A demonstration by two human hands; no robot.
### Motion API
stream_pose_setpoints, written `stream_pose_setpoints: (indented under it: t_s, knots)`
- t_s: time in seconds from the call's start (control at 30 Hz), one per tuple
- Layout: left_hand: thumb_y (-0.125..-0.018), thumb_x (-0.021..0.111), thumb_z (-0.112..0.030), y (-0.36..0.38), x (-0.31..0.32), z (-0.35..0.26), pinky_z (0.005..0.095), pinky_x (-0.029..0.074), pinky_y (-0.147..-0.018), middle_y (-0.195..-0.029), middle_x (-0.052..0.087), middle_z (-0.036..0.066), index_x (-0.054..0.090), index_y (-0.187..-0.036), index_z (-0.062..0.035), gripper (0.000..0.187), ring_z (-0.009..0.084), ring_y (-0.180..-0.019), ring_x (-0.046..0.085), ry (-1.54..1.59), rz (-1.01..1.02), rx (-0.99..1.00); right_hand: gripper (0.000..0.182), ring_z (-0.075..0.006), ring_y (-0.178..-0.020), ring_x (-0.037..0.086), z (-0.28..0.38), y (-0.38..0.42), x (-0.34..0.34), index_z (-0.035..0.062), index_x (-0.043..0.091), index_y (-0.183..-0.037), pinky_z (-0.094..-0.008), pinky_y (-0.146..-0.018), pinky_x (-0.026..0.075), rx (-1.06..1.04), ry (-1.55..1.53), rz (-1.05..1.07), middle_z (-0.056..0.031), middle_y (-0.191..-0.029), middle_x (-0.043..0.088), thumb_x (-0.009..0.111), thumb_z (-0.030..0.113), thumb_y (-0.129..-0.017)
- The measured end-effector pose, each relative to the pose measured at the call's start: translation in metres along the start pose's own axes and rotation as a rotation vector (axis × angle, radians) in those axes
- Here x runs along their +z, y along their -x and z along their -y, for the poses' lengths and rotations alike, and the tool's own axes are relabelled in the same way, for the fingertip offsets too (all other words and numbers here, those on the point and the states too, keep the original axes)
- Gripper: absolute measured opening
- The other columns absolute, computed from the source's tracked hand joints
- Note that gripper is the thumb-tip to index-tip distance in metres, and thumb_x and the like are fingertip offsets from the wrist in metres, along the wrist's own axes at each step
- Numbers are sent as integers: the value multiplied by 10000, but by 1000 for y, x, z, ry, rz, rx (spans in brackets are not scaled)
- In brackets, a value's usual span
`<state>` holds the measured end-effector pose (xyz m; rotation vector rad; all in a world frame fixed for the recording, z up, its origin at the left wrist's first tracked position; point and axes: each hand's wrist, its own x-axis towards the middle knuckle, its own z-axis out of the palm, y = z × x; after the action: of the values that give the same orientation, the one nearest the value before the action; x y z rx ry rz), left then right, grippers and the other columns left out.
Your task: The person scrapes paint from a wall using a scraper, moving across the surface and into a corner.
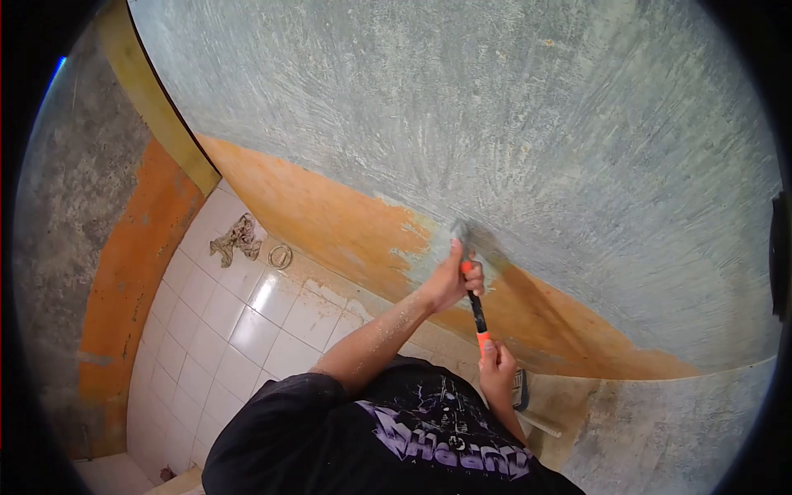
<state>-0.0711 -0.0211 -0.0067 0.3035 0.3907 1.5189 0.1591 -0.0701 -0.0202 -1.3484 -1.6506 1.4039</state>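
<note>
A scraper-like tool (476, 309) with a black and orange handle is held in both hands against the wall. My left hand (450, 279) grips it near its head, fingers wrapped round the upper handle. Lower down, my right hand (497, 367) is closed round the orange end. The tool's grey head (460, 228) is blurred and meets the wall where grey surface (429, 107) borders orange paint (322, 206). Ragged pale patches show in the orange beside it. Dust covers the left forearm.
Below lies a white tiled floor (285, 342) with orange debris along the wall's foot. A crumpled cloth (237, 240) and a ring-shaped roll (280, 256) lie there. Another grey and orange wall (115, 289) stands left. A dark object (520, 389) is partly hidden behind my right hand.
</note>
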Motion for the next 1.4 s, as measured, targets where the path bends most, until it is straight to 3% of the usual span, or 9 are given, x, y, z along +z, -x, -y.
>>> stream_pose_setpoints:
  t_s: [0.07, 0.17, 0.47, 0.57, 0.87, 1.0, 1.3, 1.37, 1.4]
  knots:
    - [-944, 258, -704, -3, 5, 7, 335, 347, -662, -671, 285, -30, 361, -1005, -174, 543, 131, -601, 311, -34, 45, -36, 289, -50, -529, 421, -1, 4, -1, -9, 638, -916, -250, -481, 326, -8, -58, -16, 32, -591, 461, 589, 267, -982]
    - [-941, 267, -707, -1, -10, -9, 332, 352, -669, -673, 291, -33, 364, -1016, -176, 545, 130, -604, 313, 46, -32, 10, 289, -42, -521, 405, 19, -5, 12, -8, 644, -912, -246, -475, 311, -102, 153, 4, 45, -593, 455, 587, 265, -985]
    - [-961, 245, -680, 7, -8, -22, 349, 371, -688, -711, 316, -24, 374, -1028, -179, 521, 133, -621, 325, -50, 42, -4, 331, -40, -525, 401, 14, -5, 22, -13, 647, -920, -244, -478, 316, 38, -85, 18, 49, -590, 440, 613, 312, -974]
    - [-960, 233, -683, 12, -31, -47, 342, 370, -683, -700, 314, -25, 379, -1021, -181, 527, 131, -619, 329, 21, 7, 70, 302, -41, -527, 417, 23, -21, 41, 8, 601, -887, -224, -471, 312, -94, 163, 78, 54, -616, 441, 579, 291, -993]
    - [-958, 236, -686, 13, -22, -47, 329, 359, -671, -694, 316, -27, 369, -1016, -184, 522, 126, -617, 319, 23, 16, 25, 272, -37, -522, 408, 34, -17, 51, 18, 604, -868, -229, -463, 311, -33, 95, 37, 43, -616, 460, 568, 257, -992]
    - [-945, 231, -708, 25, -57, -95, 316, 347, -652, -677, 298, -34, 379, -994, -184, 547, 117, -589, 301, 9, -35, 172, 276, -36, -536, 409, 50, -33, 96, -6, 644, -889, -243, -482, 332, -133, 185, 60, 50, -600, 473, 602, 254, -970]
    - [-949, 257, -698, 28, -42, -88, 340, 385, -679, -676, 290, -25, 365, -948, -166, 543, 138, -615, 326, -3, -37, 36, 291, -50, -545, 421, 44, -16, 89, -12, 641, -879, -258, -491, 341, 38, 22, 26, 41, -599, 487, 625, 268, -960]
    - [-951, 266, -695, 27, -76, -104, 337, 383, -672, -675, 290, -28, 373, -941, -166, 540, 135, -609, 323, 0, 12, 54, 297, -47, -537, 414, 53, -24, 119, 6, 614, -856, -246, -481, 325, -74, 118, 35, 45, -620, 475, 597, 276, -977]
    - [-947, 260, -704, 38, -72, -125, 334, 377, -656, -669, 285, -33, 387, -939, -169, 550, 129, -599, 318, 50, -73, 71, 302, -46, -533, 411, 56, -27, 134, 14, 601, -845, -240, -476, 318, -126, 166, 38, 47, -631, 469, 583, 280, -986]
